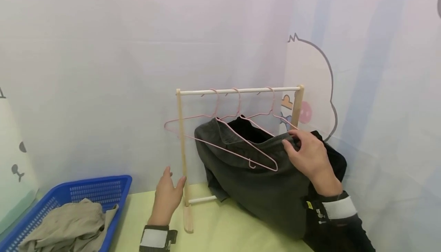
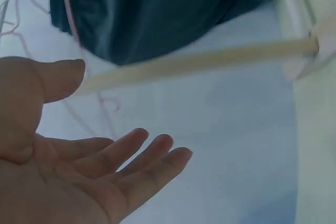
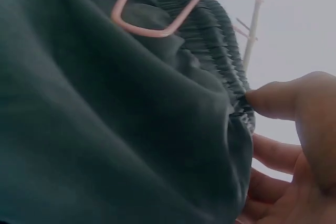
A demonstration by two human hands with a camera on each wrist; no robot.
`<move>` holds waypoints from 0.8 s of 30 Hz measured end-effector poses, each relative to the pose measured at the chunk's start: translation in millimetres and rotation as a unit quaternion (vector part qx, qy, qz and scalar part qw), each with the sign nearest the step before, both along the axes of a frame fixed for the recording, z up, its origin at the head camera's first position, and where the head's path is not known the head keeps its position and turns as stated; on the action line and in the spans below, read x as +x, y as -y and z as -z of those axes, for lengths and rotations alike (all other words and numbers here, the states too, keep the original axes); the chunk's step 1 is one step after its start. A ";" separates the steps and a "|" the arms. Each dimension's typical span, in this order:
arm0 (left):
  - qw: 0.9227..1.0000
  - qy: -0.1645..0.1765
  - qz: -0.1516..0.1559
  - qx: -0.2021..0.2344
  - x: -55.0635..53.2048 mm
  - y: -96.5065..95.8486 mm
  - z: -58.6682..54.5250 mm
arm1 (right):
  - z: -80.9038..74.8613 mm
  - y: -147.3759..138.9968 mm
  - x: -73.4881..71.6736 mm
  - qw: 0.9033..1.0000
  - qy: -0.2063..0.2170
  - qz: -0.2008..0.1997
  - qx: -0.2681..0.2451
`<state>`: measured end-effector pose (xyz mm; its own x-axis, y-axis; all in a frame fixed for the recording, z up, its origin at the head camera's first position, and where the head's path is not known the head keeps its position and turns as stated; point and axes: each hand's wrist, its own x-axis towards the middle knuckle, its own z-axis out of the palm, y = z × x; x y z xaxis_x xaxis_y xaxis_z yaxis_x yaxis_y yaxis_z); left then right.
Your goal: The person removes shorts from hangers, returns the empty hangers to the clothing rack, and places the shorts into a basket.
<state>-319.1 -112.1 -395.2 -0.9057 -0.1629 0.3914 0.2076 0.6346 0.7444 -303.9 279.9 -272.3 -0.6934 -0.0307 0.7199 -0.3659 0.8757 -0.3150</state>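
Dark grey-green pants (image 1: 255, 191) with a gathered elastic waistband (image 3: 210, 40) hang slanted at the rack. My right hand (image 1: 310, 154) pinches the waistband's right end between thumb and fingers. A pink hanger (image 1: 277, 167) hooked on the rail lies across the front of the pants; its left end sticks out past them. Two other pink hangers hang farther right, partly hidden by cloth. My left hand (image 1: 167, 194) is beside the rack's left wooden post (image 2: 210, 64), fingers spread and holding nothing; whether the thumb touches the post, I cannot tell.
The small rack has a white top rail (image 1: 255, 90) and stands on a pale yellow surface (image 1: 138, 213). Black fabric (image 1: 335, 158) shows behind the pants at right. A blue basket (image 1: 127, 191) with beige cloth (image 1: 69, 221) sits at left. Curtain-like walls stand behind.
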 end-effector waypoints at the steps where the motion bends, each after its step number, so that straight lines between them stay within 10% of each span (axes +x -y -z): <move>1: 1.000 -0.001 0.005 0.011 -5.5 -5.5 3.8 | 1.2 0.0 -0.2 1.000 -0.001 0.002 0.004; 14: 0.992 -0.087 0.028 0.081 -48.5 -24.4 35.9 | 1.1 7.6 -3.2 0.997 0.054 0.017 0.053; 24: 0.989 -0.083 0.037 0.112 -58.0 -30.6 43.3 | 10.6 8.4 -11.8 0.997 0.031 0.028 0.059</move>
